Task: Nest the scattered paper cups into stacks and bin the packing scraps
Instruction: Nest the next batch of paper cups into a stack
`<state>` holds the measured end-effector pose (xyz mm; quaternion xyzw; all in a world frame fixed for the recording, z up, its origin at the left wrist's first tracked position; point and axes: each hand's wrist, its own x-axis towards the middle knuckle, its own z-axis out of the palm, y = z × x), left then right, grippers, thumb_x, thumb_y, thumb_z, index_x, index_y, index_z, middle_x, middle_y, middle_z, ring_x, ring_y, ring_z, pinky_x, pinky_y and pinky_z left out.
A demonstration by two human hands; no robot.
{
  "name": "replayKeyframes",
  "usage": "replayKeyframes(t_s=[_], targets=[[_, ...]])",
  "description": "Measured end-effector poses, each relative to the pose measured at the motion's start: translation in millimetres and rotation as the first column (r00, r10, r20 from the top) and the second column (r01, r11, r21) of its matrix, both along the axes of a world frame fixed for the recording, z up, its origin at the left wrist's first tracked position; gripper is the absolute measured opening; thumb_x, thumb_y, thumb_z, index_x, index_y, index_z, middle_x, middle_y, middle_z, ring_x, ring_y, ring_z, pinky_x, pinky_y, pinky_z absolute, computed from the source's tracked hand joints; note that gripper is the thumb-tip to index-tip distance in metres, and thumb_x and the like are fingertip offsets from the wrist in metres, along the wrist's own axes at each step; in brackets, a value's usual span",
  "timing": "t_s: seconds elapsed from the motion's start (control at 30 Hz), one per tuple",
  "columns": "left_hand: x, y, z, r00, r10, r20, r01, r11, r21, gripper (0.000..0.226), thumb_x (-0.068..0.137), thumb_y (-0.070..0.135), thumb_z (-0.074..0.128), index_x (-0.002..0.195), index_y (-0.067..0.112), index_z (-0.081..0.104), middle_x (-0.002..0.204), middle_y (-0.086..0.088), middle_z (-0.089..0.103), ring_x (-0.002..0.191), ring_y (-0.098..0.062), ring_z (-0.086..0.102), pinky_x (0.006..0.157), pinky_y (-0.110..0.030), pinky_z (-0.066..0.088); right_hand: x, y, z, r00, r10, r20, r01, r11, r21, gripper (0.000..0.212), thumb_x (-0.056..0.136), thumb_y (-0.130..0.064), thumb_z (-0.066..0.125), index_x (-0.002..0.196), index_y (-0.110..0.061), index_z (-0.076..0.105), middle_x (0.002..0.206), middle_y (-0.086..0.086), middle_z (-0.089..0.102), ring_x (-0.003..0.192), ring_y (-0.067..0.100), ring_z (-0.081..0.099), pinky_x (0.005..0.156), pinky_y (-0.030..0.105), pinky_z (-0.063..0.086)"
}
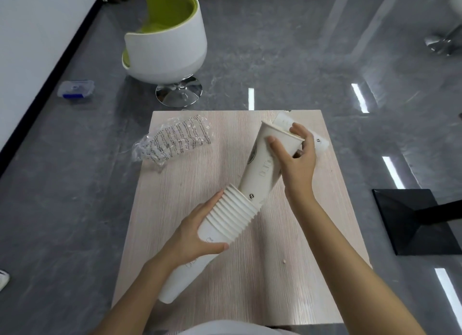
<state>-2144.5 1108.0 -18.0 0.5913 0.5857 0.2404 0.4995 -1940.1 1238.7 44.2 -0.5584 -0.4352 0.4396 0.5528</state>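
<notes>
Nesting under way: wrapper [175, 140] lies unbinned at the counter's [155, 209] far left; left grip [197, 234] curls round the stack [231, 214] (tilted, off the counter), where 1 cup [265, 164], clasped by the right grip [295, 159], sits part-way in. Next, likely: push it home squarely.

A nested stack of white paper cups [225, 217] slants above the tabletop [287, 234], ribbed rims facing up and away. A printed white cup [262, 167] sits base-first in its mouth. Beyond the stack, a crumpled clear plastic wrapper [175, 140] lies to the left and a toppled cup [321, 142] to the right.
</notes>
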Motion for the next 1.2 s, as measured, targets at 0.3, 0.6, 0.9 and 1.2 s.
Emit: replayKeyframes(t_s=[0.3,0.6,0.9,1.2], targets=[[-1,-6,5,0.999,0.031,0.013,-0.031,0.998,0.047,0.108,0.065,0.033,0.089,0.142,0.065,0.02,0.142,0.03,0.04,0.127,0.01,0.041,0.102,-0.022,0.037,-10,-35,-12,0.991,0.008,-0.135,-0.022,0.995,-0.1,0.06,0.075,-0.03,0.078,0.128,-0.024,0.052,0.126,-0.009,0.057,0.104,0.004,0.061,0.08,0.023,0.052],[5,-7,13,0.999,0.044,0.027,-0.047,0.995,0.089,0.108,0.066,0.031,0.09,0.144,0.061,0.021,0.143,0.026,0.041,0.128,0.006,0.043,0.108,-0.032,0.04,-13,-71,-27,0.988,0.145,-0.055,-0.153,0.968,-0.201,0.061,0.077,-0.036,0.073,0.133,-0.026,0.049,0.131,-0.004,0.054,0.115,0.012,0.056,0.088,0.028,0.053],[4,-8,12,0.998,0.048,0.04,-0.052,0.993,0.105,0.109,0.067,0.03,0.09,0.146,0.058,0.021,0.146,0.032,0.036,0.13,0.009,0.04,0.106,-0.026,0.036,-19,-84,-20,0.97,0.212,0.118,-0.213,0.977,-0.003,0.037,0.093,-0.035,0.056,0.128,-0.026,0.057,0.124,-0.01,0.062,0.11,0.001,0.057,0.101,0.036,0.045],[4,-6,12,0.998,0.056,0.023,-0.059,0.992,0.114,0.108,0.067,0.03,0.089,0.145,0.059,0.021,0.143,0.033,0.036,0.129,0.011,0.038,0.105,-0.023,0.035,-28,-93,-24,0.965,0.261,0.025,-0.261,0.965,-0.014,0.023,0.096,-0.024,0.052,0.113,-0.026,0.068,0.113,-0.007,0.069,0.113,0.01,0.06,0.1,0.046,0.046]])
